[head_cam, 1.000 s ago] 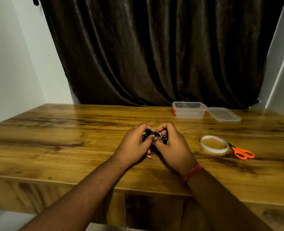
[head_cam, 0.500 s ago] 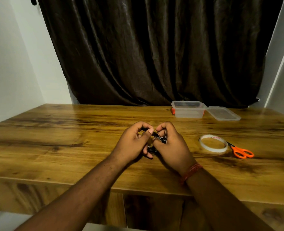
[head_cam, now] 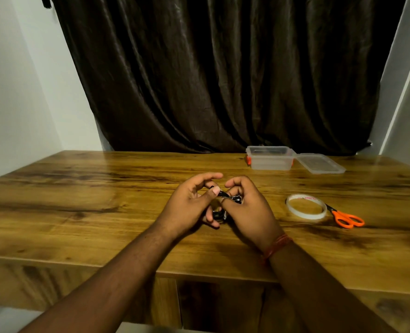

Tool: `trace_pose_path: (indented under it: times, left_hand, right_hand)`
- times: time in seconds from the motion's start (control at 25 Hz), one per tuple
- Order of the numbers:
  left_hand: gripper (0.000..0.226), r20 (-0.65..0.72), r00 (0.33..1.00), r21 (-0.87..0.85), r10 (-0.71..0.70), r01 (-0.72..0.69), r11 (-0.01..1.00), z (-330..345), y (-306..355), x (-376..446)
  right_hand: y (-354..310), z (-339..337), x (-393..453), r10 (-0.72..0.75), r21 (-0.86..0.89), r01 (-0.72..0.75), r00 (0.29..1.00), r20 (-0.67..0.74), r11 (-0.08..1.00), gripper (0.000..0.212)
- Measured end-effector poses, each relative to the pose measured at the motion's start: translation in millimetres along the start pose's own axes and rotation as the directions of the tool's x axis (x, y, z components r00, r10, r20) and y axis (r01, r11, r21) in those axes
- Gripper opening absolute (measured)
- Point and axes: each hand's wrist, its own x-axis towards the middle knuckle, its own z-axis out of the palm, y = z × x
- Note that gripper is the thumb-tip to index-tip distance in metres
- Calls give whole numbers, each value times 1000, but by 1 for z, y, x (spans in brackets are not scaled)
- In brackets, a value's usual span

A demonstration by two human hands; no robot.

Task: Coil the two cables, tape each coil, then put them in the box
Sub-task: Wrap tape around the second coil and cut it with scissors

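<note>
At frame centre, the left hand (head_cam: 189,207) and right hand (head_cam: 247,210) pinch a black cable (head_cam: 225,195) between curled fingertips, above the table (head_cam: 79,212).

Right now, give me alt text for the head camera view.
Left hand and right hand grip a small black cable coil above a wooden table. To the right lie a tape roll and orange scissors; behind, an open clear box.

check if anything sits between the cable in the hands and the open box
Nothing visible does. The cable coil is held by both hands above bare table; the box stands open beyond it, its lid to its right.
</note>
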Motion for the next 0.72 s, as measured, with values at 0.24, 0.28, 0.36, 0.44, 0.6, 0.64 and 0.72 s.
trace_pose_path:
  times: [0.24, 0.28, 0.36, 0.44, 0.6, 0.64, 0.72]
  left_hand:
    - [38, -39, 999, 4, -3, 3, 1000, 2, 3, -1]
    - [37, -52, 999, 18, -1, 2, 1000, 2, 2, -1]
    - [33, -73, 997, 39, 3, 0, 999, 1, 3, -1]
    - [30, -83, 997, 39, 6, -3, 999, 1, 3, 0]
    - [29, -85, 996, 33, 14, -11, 999, -1, 2, 0]
    - [29, -80, 997, 24, 20, -18, 1000, -1, 2, 1]
    - [29, -74, 997, 3, 37, -37, 999, -1, 1, 2]
  right_hand:
    - [2, 0, 1, -17, 2, 17, 1000, 13, 1000, 21]
    - [2, 0, 1, -29, 2, 29, 1000, 12, 1000, 20]
    - [2, 0, 2, -43, 5, 43, 999, 13, 999, 18]
    - [2, 0, 2, -50, 21, 50, 999, 10, 999, 18]
    - [2, 0, 3, -37, 97, 36, 999, 8, 995, 18]
    - [2, 0, 3, -28, 120, 27, 1000, 10, 992, 18]
    - [3, 0, 4, -13, 151, 12, 1000, 3, 988, 17]
